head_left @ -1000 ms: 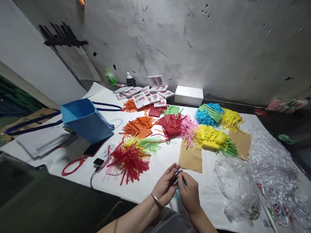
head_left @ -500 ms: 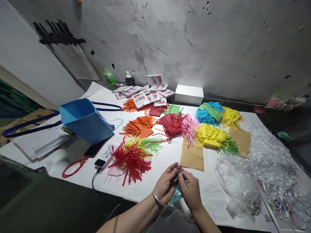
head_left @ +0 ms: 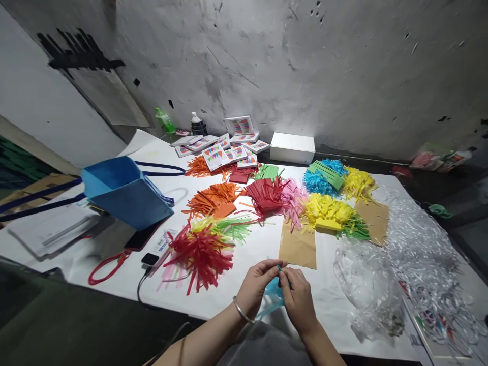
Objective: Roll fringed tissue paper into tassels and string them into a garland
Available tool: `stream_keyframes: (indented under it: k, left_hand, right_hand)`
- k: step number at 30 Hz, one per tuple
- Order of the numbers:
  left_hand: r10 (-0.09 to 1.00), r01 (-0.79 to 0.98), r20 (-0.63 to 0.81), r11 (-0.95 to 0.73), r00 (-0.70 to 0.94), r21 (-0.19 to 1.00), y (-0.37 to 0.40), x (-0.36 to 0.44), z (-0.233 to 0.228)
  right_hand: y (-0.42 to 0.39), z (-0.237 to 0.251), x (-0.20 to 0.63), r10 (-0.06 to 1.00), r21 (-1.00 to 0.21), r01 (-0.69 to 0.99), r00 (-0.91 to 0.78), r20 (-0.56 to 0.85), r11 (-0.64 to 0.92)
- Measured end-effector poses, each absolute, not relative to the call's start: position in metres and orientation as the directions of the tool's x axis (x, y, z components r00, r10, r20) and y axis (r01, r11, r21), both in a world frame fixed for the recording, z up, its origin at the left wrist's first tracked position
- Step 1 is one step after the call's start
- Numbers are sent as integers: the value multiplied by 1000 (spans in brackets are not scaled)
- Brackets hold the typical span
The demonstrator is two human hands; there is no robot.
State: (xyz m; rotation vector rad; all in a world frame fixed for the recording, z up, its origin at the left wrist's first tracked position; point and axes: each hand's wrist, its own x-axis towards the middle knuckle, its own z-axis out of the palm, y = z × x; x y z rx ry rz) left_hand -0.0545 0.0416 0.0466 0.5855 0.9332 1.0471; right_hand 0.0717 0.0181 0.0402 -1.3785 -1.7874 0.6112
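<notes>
Close to the table's front edge, my left hand (head_left: 259, 284) and my right hand (head_left: 298, 294) meet fingertip to fingertip. Both pinch the top of a blue tissue-paper tassel (head_left: 273, 291), whose thin strips hang down between the wrists. A silver bangle circles my left wrist. Just beyond the hands lies a brown paper sheet (head_left: 298, 249). To their left sits a pile of red tassels (head_left: 202, 254) with yellow, green and pink strips under it. Further back are dark red fringed paper (head_left: 267, 195), orange fringe (head_left: 213, 199), pink fringe (head_left: 293, 202) and yellow fringe (head_left: 330, 211).
A blue bag (head_left: 127, 190) with dark straps stands at left, near a phone and a red cord (head_left: 109, 268). Picture packets (head_left: 216, 157) and a white box (head_left: 292, 147) line the wall. Clear plastic bags (head_left: 366, 284) and shiny shredded film (head_left: 423, 254) cover the right side.
My left hand has turned and its fingers have closed into a pinch near the right hand's. More of the blue strips shows between the hands. The camera view has shifted slightly.
</notes>
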Motion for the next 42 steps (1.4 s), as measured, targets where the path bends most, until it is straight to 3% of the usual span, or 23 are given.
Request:
stream_keyframes:
  k: [6,13,17,24,29,36,39,42]
  left_hand:
    - [970,-47,-132,144,202,988,51,-75,56]
    - [933,258,48,-148,357,955,47,-92,66]
    - [918,297,87,-213,387,931,41,-96,62]
    - [924,319,86,-214,373,923,33,-102,42]
    - [972,350,95,-168,216,922,34,-118,32]
    - [983,225,-104,69,149,972,32,-119,17]
    - [991,246,-117,129,-62,961,53,-150,20]
    - [931,479,-85,259,-354,839,84,-214,34]
  right_hand:
    - [17,37,76,955,-756,585,-162,247,294]
    - [12,23,79,944,-713,619,-226,240,330]
    - [7,17,80,934,-705,617,-285,215,350]
    - [11,10,73,891,-663,605,-383,243,441]
    - [17,2,61,881,-588,661,-407,239,465]
    - [15,-20,41,921,-691,620,-340,191,372]
    - [22,-23,40,931,-720,593,-286,229,359]
    - [25,-28,52,950,-751,583,-219,222,310]
